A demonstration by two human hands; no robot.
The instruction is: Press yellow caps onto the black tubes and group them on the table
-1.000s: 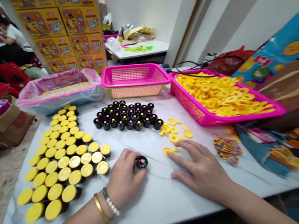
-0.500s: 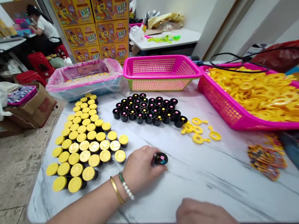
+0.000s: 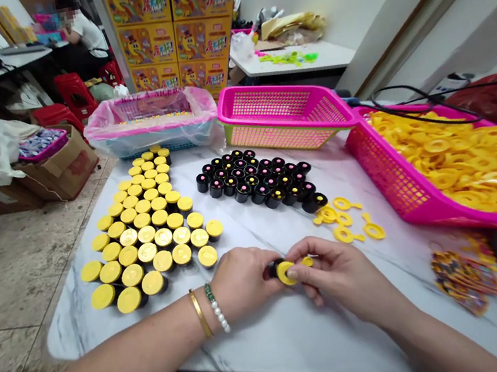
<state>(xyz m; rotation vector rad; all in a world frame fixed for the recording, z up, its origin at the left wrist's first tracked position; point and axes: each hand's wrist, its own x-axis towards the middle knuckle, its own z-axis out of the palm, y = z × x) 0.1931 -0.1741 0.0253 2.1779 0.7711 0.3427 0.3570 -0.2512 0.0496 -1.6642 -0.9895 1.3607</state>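
Note:
My left hand (image 3: 241, 280) grips a small black cup (image 3: 274, 267) on the white marble table (image 3: 303, 330). My right hand (image 3: 336, 273) pinches a yellow ring-shaped lid (image 3: 287, 271) against the top of that cup. Both hands meet near the table's front middle. Behind them stand several uncapped black cups (image 3: 257, 183) in a cluster. To the left, several cups capped in yellow (image 3: 146, 236) stand in rows. A few loose yellow lids (image 3: 348, 223) lie just beyond my right hand.
A pink basket (image 3: 399, 198) full of yellow lids sits at the right. An empty pink basket (image 3: 281, 113) and a plastic-lined bin (image 3: 151, 123) stand at the back. Stickers (image 3: 466, 272) lie at the right front. Another person sits far back left by stacked boxes (image 3: 172, 26).
My right hand came up from the table's front edge with a yellow lid and set it on the black cup. The left hand stayed on the cup.

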